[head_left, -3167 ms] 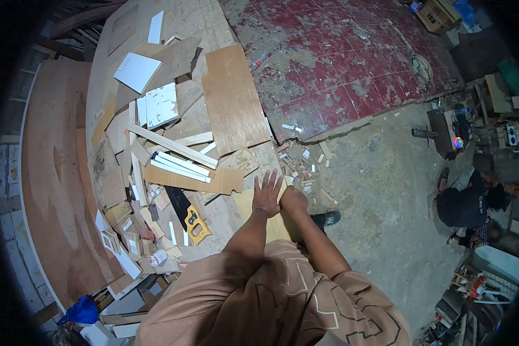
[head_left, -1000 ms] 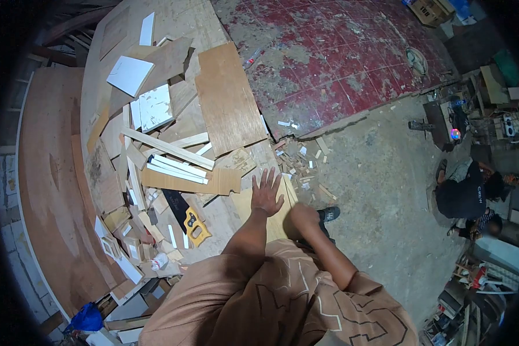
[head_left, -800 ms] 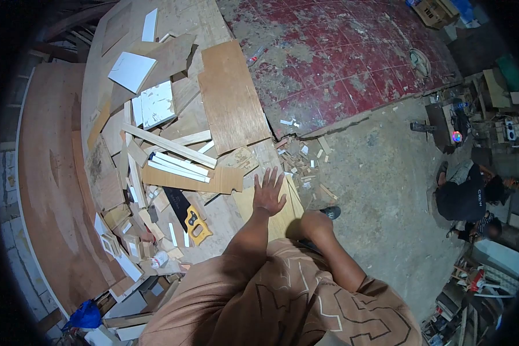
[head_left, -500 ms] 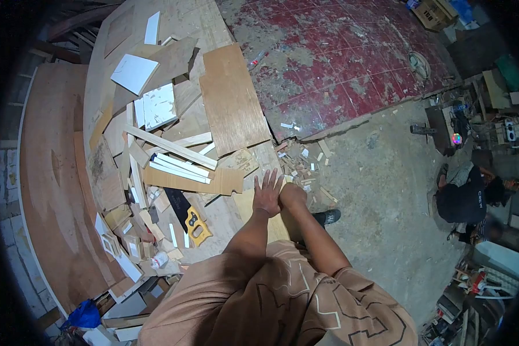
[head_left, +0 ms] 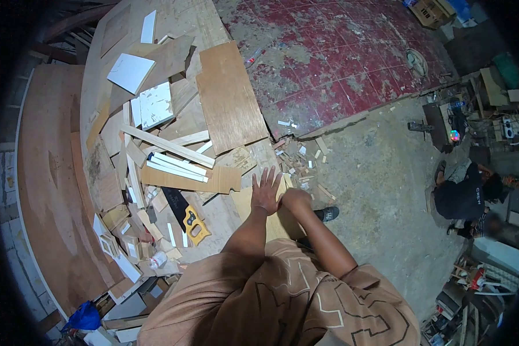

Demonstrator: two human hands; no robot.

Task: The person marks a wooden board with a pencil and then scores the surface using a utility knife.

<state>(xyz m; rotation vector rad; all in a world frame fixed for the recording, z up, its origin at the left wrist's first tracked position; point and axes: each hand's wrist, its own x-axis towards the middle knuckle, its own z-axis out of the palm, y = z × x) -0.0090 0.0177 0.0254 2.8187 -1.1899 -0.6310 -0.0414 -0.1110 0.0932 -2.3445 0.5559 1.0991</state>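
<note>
My left hand [head_left: 265,193] lies flat with fingers spread on a pale yellowish wooden board [head_left: 244,202] at the table's near right edge. Just right of it, my right hand [head_left: 296,200] is closed in a fist beside the board's edge. Whatever sits inside that fist is hidden from above. To the left, a handsaw [head_left: 185,214] with a yellow handle and dark blade rests among offcuts, touched by neither hand. A cardboard-brown strip [head_left: 224,180] with white-edged slats [head_left: 179,167] on it lies beyond the saw.
A plywood sheet [head_left: 230,98] and white panels [head_left: 131,73] lie farther up the worktable. Wood scraps [head_left: 305,164] litter the concrete floor by a raised red tiled area [head_left: 340,63]. Another person [head_left: 460,193] crouches at the right. A small clear container [head_left: 158,259] stands near the table's front.
My right hand has shifted slightly toward my body and to the right, still in a fist. My left hand stays flat on the board. The view has moved slightly.
</note>
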